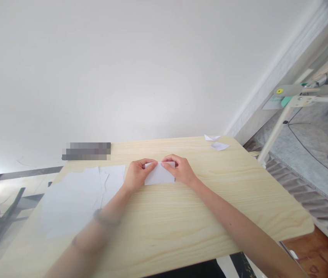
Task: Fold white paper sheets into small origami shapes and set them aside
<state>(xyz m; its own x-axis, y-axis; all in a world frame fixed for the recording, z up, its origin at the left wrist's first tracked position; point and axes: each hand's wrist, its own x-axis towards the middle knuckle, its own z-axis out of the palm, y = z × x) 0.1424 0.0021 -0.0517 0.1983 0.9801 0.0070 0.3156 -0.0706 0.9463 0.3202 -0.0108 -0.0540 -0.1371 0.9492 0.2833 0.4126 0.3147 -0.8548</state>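
Observation:
A small white rectangular piece of paper [159, 175] is held just above or on the wooden table, near its middle. My left hand [138, 172] pinches its upper left part, thumb in front and fingers behind. On the other side, my right hand [181, 168] grips the upper right part the same way. Both thumbs point inward and nearly meet at the paper's top edge. The fingers behind the sheet are partly hidden. Whether the paper has more than one layer I cannot tell.
Loose white sheets [71, 197] lie at the table's left. Two folded paper pieces, one like a small boat [219, 146], rest near the far right edge of the table [239, 193]. A pixelated dark object [87, 151] is at the back left. A white metal frame [279, 123] stands at right.

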